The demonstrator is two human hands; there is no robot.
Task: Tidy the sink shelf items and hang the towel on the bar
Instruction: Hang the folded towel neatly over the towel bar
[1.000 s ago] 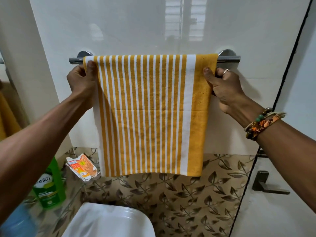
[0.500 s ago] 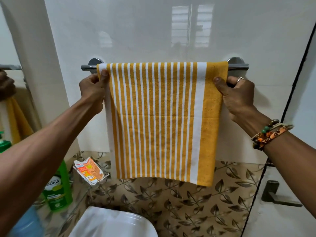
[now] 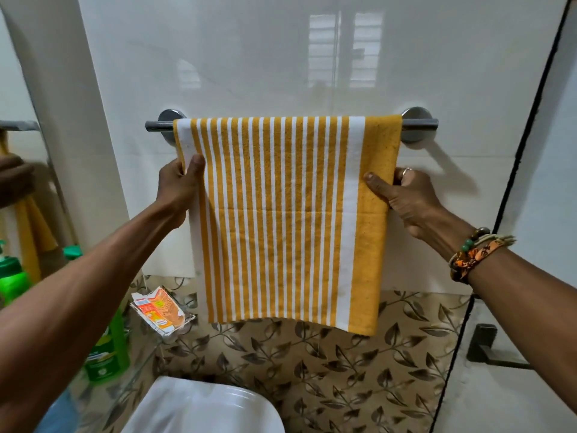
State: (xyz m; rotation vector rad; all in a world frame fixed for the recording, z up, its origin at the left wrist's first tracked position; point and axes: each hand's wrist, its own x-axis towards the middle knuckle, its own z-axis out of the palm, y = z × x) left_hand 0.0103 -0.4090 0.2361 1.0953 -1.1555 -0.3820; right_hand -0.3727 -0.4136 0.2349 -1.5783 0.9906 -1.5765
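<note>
The yellow-and-white striped towel (image 3: 285, 220) is draped over the chrome bar (image 3: 420, 124) on the white tiled wall, its fold sitting flat along the rail between the two round mounts and its front panel hanging down to just above the leaf-patterned tiles. The left hand (image 3: 178, 189) pinches the towel's left edge a little below the bar, thumb on the front of the cloth and fingers behind, and the right hand (image 3: 402, 198) pinches the right edge at about the same height in the same way, so each grip is pressed together on fabric. The hanging part of the task looks essentially done: the towel is spread across most of the bar, and what the hands seem to be doing is a last straightening, since the bottom hem sags slightly lower toward the right corner. On the glass shelf (image 3: 142, 364) at lower left stand a green bottle (image 3: 107, 354) and, in a clear dish, an opened soap packet (image 3: 159, 309); much of the shelf is hidden by the left arm, so whether its items are fully tidied cannot be judged. The white sink (image 3: 203, 407) sits below.
</note>
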